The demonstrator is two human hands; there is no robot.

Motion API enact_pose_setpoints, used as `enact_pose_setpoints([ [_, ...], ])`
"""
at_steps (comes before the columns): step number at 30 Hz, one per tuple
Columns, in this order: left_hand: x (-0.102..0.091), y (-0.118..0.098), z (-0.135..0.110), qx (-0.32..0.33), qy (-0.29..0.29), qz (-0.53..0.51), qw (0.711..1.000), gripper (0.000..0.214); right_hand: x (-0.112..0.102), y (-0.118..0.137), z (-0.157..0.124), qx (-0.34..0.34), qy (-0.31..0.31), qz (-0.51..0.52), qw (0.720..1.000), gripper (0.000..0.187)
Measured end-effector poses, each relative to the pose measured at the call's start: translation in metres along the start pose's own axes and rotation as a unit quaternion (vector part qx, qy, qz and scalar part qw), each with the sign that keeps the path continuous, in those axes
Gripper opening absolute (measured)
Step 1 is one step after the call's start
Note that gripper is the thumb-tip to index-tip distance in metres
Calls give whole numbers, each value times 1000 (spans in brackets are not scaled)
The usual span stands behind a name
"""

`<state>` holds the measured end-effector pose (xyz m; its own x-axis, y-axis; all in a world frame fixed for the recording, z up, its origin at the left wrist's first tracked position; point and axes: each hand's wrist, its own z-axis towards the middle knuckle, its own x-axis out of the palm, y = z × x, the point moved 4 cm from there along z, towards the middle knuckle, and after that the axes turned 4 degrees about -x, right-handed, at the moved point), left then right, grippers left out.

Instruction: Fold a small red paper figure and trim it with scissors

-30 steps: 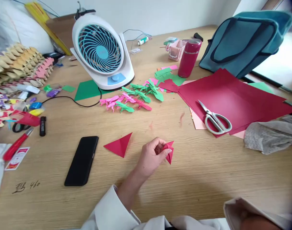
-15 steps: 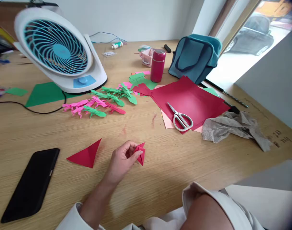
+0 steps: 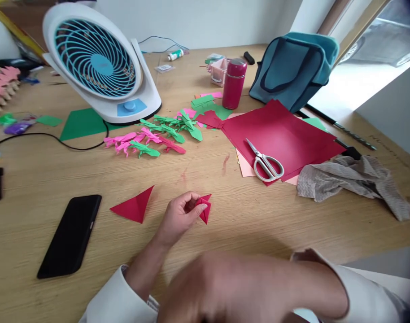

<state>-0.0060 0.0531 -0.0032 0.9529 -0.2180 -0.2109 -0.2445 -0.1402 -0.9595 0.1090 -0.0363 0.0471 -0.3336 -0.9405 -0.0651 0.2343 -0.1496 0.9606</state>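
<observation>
Pinched together, thumb and fingers of the left hand [image 3: 180,215] hold a small folded red paper [image 3: 206,212] over the table [image 3: 205,168]. The right hand [image 3: 201,287] is blurry, so I can't tell its grip. Folding looks partly done; another crease calls for both hands. A red triangle [image 3: 135,206] and black phone [image 3: 69,235] lie to the left, scissors [image 3: 262,157] beyond on red sheets [image 3: 295,130]; none touches the paper.

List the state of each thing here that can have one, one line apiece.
Left hand, closed on the folded red paper
Folded red paper, creased, with pointed corners
Right hand, blurred in the foreground; grip unclear
Red triangle, creased, lying loose
Phone, lying flat, screen dark
Scissors, blades together, on red sheets
Flask, upright, lid on
Fan, tilted back; running or not, unclear
Cloth, crumpled
Bag, standing; open or shut unclear
</observation>
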Motion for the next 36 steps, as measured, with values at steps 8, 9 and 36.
enact_pose_setpoints([
  [8, 1, 5, -1, -4, 11, 6, 1000, 20, -132, -18, -23, 141, -400, -145, 894, 22],
  [9, 1, 5, -1, -8, 10, 6, 1000, 18, -133, -28, -27, 137, -405, -123, 896, 23],
  [36, 13, -31, -26, 281, -109, 355, 885, 17, -120, -56, -21, 157, -422, 30, 892, 35],
])
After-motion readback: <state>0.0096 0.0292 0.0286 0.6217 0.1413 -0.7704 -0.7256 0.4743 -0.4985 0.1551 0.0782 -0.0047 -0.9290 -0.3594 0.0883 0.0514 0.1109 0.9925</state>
